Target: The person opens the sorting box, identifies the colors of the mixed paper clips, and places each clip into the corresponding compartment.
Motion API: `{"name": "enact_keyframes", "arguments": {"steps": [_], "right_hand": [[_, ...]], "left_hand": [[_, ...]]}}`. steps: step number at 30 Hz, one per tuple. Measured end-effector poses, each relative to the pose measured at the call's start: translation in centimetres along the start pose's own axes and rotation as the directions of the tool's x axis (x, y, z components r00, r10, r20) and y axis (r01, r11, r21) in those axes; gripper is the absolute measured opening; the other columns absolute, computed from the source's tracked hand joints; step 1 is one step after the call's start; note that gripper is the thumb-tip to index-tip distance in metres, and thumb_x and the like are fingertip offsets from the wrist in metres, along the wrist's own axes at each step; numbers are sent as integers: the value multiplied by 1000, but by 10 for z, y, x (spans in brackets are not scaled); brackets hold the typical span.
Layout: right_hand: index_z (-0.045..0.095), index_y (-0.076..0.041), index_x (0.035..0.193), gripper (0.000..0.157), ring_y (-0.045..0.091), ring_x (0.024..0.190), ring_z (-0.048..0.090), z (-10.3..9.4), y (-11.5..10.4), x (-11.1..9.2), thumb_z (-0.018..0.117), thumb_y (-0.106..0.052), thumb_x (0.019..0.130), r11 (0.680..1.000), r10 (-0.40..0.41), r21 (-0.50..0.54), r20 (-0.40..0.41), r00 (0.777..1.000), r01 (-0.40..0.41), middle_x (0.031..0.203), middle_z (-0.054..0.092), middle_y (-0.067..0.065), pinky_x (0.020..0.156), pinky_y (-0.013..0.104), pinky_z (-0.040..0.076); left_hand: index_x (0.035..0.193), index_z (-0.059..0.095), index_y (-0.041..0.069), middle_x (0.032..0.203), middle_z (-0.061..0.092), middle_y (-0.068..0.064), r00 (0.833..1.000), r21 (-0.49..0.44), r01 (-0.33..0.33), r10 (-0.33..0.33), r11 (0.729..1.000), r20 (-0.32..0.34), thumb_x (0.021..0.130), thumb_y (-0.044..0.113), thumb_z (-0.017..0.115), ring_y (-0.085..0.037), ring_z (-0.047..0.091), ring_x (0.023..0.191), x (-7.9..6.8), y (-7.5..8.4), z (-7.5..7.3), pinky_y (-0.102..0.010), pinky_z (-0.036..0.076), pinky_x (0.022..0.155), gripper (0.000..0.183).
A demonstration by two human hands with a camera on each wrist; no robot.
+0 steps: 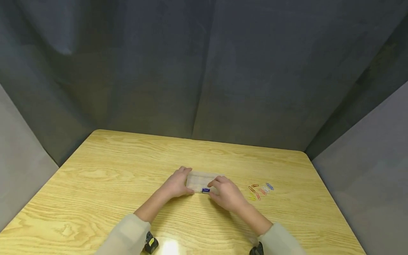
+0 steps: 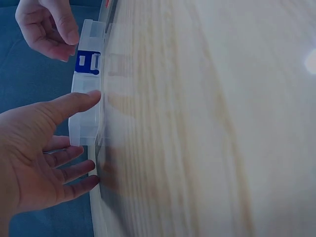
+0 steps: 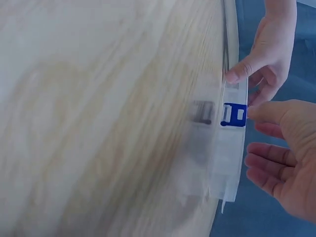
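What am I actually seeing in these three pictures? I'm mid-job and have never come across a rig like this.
There is no machine here, just a person's two bare hands. The wide picture is taken from the head, looking forward and down. The two close, sideways-looking ones are taken from the left and right wrists.

On the wooden table is a clear plastic box with a blue latch; colored paper clips lie to its right.

The left hand holds the box's left end. The right hand has its fingertips by the latch; I can't tell how firmly they touch.
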State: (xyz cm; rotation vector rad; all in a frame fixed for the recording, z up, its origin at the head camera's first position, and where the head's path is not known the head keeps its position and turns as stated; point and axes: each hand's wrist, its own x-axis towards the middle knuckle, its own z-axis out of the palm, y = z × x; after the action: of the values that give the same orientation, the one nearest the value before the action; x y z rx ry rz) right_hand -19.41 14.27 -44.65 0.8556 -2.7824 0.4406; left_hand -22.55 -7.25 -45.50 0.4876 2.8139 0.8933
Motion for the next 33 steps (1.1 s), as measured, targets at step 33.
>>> {"name": "enact_keyframes", "arguments": {"steps": [33], "right_hand": [[58,-7,85,22,12,66,42,25,-30,6,76,-7,72,775,-210,-600,52,976,199,72,52,0,60,20,38]], "left_hand": [[138,40,-1,133,47,-17,1000,15,-12,12,1000,12,73,24,79,-34,46,123,-2,3,3,-44,40,102,80]]}}
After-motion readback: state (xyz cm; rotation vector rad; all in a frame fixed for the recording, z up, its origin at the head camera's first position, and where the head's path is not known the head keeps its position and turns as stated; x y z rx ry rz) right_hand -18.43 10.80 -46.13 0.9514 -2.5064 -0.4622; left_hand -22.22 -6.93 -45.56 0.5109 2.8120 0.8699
